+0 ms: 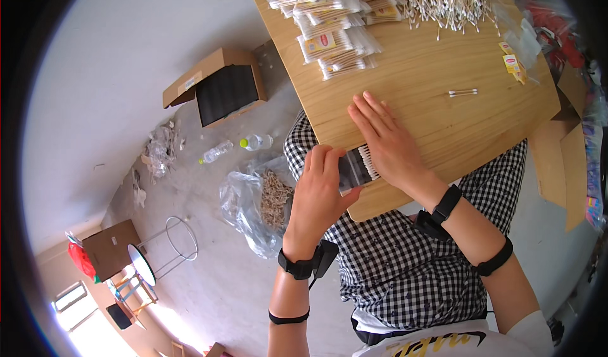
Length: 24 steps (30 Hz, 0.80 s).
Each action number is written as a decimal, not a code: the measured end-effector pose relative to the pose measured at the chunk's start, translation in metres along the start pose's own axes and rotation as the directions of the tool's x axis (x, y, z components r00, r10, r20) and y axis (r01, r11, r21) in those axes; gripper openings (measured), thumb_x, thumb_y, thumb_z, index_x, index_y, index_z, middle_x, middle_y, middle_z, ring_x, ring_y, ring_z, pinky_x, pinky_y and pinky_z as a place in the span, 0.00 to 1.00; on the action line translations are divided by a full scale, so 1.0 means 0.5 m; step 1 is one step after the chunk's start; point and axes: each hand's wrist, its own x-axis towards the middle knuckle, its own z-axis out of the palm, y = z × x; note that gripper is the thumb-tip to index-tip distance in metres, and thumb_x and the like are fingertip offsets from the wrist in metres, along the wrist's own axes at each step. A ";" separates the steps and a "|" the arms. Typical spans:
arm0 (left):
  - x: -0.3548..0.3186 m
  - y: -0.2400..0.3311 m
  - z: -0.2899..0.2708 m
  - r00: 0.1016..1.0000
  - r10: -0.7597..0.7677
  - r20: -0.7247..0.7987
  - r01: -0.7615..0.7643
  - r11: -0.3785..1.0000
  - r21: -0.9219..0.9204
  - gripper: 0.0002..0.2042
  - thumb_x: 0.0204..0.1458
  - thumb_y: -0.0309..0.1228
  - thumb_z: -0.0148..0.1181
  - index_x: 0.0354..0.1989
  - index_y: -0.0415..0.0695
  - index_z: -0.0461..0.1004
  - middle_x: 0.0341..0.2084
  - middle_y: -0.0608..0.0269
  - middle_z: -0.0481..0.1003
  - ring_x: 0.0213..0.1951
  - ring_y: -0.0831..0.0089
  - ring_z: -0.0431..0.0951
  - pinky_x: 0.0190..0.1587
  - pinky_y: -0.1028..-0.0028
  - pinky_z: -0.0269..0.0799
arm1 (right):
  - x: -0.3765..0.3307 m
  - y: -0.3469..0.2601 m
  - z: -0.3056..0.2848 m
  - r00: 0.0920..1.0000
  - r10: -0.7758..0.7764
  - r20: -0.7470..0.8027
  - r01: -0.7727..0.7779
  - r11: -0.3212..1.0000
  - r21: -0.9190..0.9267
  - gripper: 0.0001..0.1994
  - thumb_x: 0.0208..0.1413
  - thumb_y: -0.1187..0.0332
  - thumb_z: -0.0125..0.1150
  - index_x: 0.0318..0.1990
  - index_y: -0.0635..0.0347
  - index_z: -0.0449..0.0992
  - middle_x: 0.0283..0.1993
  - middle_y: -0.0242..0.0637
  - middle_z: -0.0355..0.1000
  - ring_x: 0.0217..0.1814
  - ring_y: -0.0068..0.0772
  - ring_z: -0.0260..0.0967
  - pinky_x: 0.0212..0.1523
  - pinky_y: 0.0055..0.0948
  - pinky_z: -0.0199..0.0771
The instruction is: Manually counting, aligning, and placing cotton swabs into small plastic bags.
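At the table's near left edge, my left hand [322,186] is closed around a small clear plastic bag [352,172], its thumb on the lower side and fingers along the upper side. The bag looks dark where it shows. White tips of a row of cotton swabs [368,162] show at the bag's right end. Across those swabs lies my right hand [394,148], flat, fingers stretched out and pointing away to the upper left. It covers most of the swabs' length, so how far they sit inside the bag cannot be seen.
Filled swab packets [335,46] are stacked at the table's far left, beside a loose swab heap [446,2]. A few single swabs [463,93] and yellow cards [512,64] lie to the right. Left on the floor are an open carton [218,84], bottles [256,142] and a plastic sack [244,208].
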 end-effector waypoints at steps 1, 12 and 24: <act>0.000 -0.004 0.002 1.000 0.005 -0.002 -0.005 1.000 0.000 0.30 0.34 0.27 0.75 0.49 0.38 0.68 0.45 0.54 0.68 0.49 0.55 0.71 0.50 0.63 0.72 | 0.001 -0.003 0.000 1.000 -0.017 0.012 0.017 1.000 -0.003 0.26 0.57 0.77 0.46 0.66 0.68 0.60 0.72 0.46 0.54 0.78 0.41 0.44 0.75 0.43 0.48; 0.007 -0.032 0.028 1.000 -0.003 -0.003 0.002 0.986 -0.166 0.29 0.33 0.26 0.74 0.47 0.36 0.69 0.44 0.54 0.67 0.44 0.57 0.73 0.46 0.66 0.75 | 0.005 0.003 0.008 0.998 -0.066 0.008 0.066 0.998 -0.003 0.27 0.55 0.76 0.48 0.65 0.69 0.60 0.72 0.48 0.54 0.78 0.43 0.45 0.75 0.42 0.48; 0.005 -0.044 0.033 0.989 0.050 -0.140 -0.061 0.995 -0.077 0.31 0.25 0.27 0.77 0.44 0.39 0.71 0.51 0.53 0.67 0.53 0.52 0.68 0.56 0.57 0.67 | 0.024 -0.014 0.026 0.996 -0.092 0.003 0.092 0.994 0.053 0.25 0.59 0.71 0.48 0.64 0.70 0.62 0.71 0.49 0.56 0.77 0.43 0.46 0.74 0.42 0.50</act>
